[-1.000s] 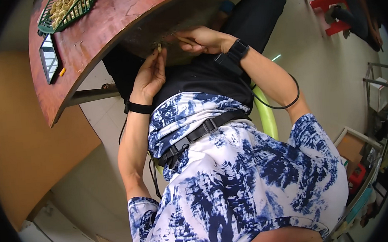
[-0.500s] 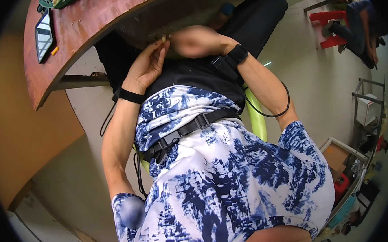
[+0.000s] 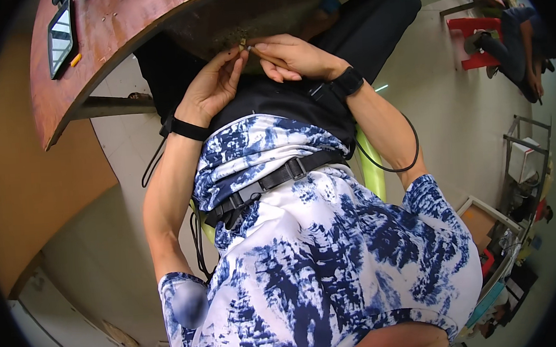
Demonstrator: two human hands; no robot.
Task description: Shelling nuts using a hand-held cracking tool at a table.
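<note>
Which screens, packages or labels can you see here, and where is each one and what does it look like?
Phone: flat on the reddish-brown table, upper left; dark rectangular screen, reflecting light.
Box: on the metal rack at far right; pale, boxy, too small to tell more.
No signs or labels can be made out.

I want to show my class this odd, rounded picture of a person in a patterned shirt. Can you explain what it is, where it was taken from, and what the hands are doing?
It comes from a wide fisheye camera worn on the person's head, looking down their own body, so straight edges bend. You see their blue-and-white patterned shirt and both forearms reaching forward. The left hand and right hand meet at the edge of a reddish-brown wooden table, pinching a tiny item too small to identify. Each wrist wears a black band. On the table lie a dark flat rectangular device and a small orange piece. Another person sits far right.
</note>
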